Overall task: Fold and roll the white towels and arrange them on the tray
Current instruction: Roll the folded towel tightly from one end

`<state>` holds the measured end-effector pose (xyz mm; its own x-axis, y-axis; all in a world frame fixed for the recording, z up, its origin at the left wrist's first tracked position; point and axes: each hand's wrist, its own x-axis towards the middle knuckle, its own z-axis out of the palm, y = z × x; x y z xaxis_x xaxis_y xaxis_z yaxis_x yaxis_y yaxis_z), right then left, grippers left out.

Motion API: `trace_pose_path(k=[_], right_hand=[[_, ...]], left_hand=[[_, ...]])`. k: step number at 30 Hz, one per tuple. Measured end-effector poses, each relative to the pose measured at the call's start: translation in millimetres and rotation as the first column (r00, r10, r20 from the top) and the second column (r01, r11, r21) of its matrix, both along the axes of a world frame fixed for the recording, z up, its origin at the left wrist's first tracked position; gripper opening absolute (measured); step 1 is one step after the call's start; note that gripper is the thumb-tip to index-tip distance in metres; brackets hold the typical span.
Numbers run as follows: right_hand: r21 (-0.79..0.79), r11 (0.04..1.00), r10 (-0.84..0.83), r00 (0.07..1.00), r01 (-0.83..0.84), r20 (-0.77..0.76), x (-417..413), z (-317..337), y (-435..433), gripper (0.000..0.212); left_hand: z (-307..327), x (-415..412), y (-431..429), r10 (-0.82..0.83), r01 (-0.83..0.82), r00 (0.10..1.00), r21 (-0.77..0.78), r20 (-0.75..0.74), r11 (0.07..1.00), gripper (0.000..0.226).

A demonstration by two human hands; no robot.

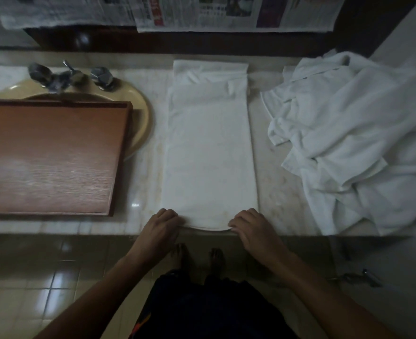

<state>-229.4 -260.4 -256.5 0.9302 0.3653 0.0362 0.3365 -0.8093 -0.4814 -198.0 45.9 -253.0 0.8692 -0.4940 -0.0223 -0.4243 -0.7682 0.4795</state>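
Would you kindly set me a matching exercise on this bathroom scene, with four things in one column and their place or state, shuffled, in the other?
Things:
1. long towel
2. tray
3. towel heap
4. newspaper

Place or state:
A. rests over the sink
B. crumpled at the right of the counter
C. near end gripped by the left hand and right hand
D. spread along the back, beyond the counter

Pairs: 1-C, 2-A, 3-B, 4-D

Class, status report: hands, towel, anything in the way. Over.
Left hand, right hand pinch near edge of folded towel. Tray sits left. Towel pile right, not blocking.
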Motion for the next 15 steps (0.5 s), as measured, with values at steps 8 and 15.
trace_pose_path(k=[8,15], right_hand=[[0.014,0.983,-0.163,0.906,0.183,-0.391,35,21,2,0.007],[0.024,0.933,-0.306,0.829,0.358,-0.469,40,31,7,0.005]], left_hand=[[22,19,7,0.333,-0.364,0.894,-0.051,-0.301,0.930,0.008],[30,35,4,0.388,-0.417,0.840,0.004,-0.379,0.909,0.007]])
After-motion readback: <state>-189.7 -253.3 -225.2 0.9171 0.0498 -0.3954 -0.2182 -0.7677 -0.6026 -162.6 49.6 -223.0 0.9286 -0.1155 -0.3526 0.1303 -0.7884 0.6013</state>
